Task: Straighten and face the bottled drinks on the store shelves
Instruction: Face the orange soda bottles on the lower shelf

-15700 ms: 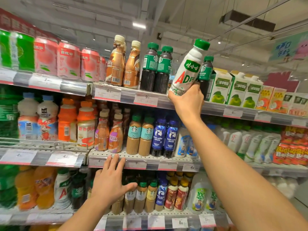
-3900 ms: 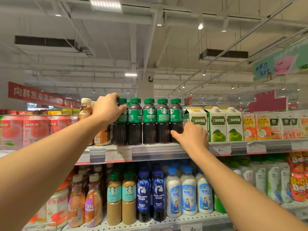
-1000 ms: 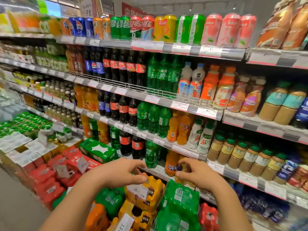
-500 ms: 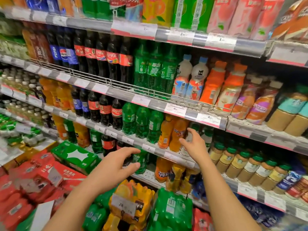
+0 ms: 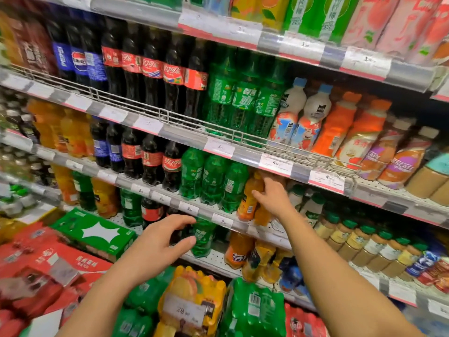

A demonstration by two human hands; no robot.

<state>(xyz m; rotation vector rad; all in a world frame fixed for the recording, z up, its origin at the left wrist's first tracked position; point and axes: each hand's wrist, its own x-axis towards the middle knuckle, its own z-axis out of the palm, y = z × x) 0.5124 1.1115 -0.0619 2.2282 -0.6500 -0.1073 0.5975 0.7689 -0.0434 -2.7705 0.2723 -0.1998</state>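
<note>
- Supermarket drink shelves (image 5: 220, 149) fill the view, tier on tier, each edge lined with price tags.
- Right hand (image 5: 273, 197) reaches under a shelf edge and lies against an orange soda bottle (image 5: 250, 198); whether its fingers wrap the bottle cannot be told.
- Just left of that hand stand three green soda bottles (image 5: 211, 178), then cola bottles (image 5: 150, 156).
- Left hand (image 5: 158, 242) hovers lower, fingers loosely spread and curved, holding nothing.
- Below both hands sit shrink-wrapped multipacks (image 5: 192, 300).
</note>
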